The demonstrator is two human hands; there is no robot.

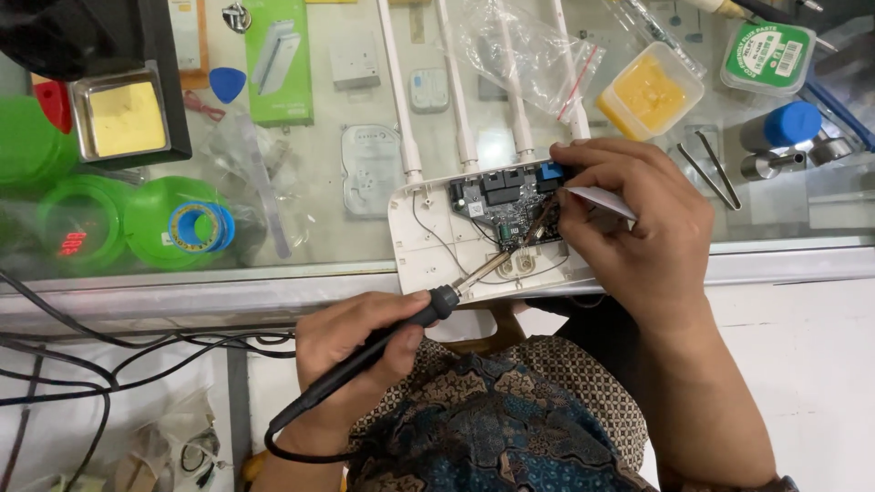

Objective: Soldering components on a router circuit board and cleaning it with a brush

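An opened white router [428, 239] with several white antennas lies on the glass counter, its dark circuit board [501, 205] exposed. My left hand [360, 351] grips a black soldering iron [392, 342]; its metal tip reaches up to the board's lower right part. My right hand [638, 223] rests over the router's right side, fingers pressed on the board's edge by a blue connector [550, 170]. A white card-like piece [602, 200] shows under the fingers. I cannot tell whether the right hand pinches anything.
A yellow sponge in a metal tray [123, 118], green soldering station [109, 223] with a solder spool, yellow flux tub [649, 91], green round tin [768, 56], blue-capped cylinder [784, 126] and tweezers [711, 169] surround the router. Black cables [109, 355] trail at lower left.
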